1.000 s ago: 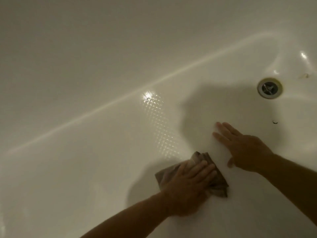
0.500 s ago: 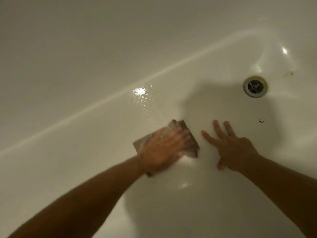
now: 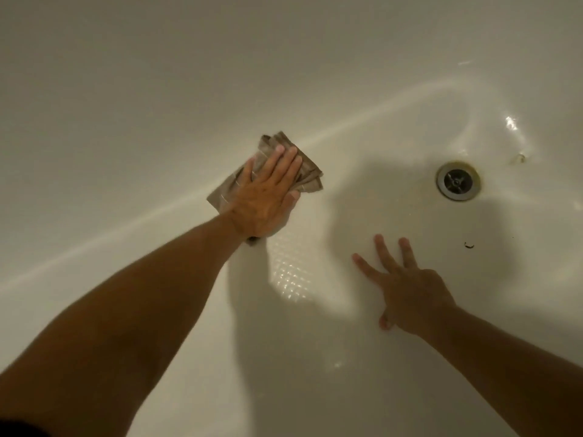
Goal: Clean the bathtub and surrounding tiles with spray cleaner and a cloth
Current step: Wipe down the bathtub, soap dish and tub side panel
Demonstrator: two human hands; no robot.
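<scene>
I look down into a white bathtub point(image 3: 157, 89). A folded brown cloth point(image 3: 307, 173) lies where the tub floor curves up into the far wall. My left hand point(image 3: 265, 193) presses flat on the cloth with straight fingers, arm stretched out. My right hand point(image 3: 407, 285) rests flat on the tub floor with fingers spread, to the right of and nearer than the cloth. No spray bottle is in view.
A round metal drain point(image 3: 457, 181) sits at the right end of the tub floor. A small dark speck point(image 3: 469, 246) lies below it and a brownish mark point(image 3: 519, 158) to its right. A textured anti-slip patch point(image 3: 290, 272) gleams between my arms.
My left hand has pushed the cloth away from me, across the tub floor up to the curve of the far wall. My right hand has stayed planted on the floor.
</scene>
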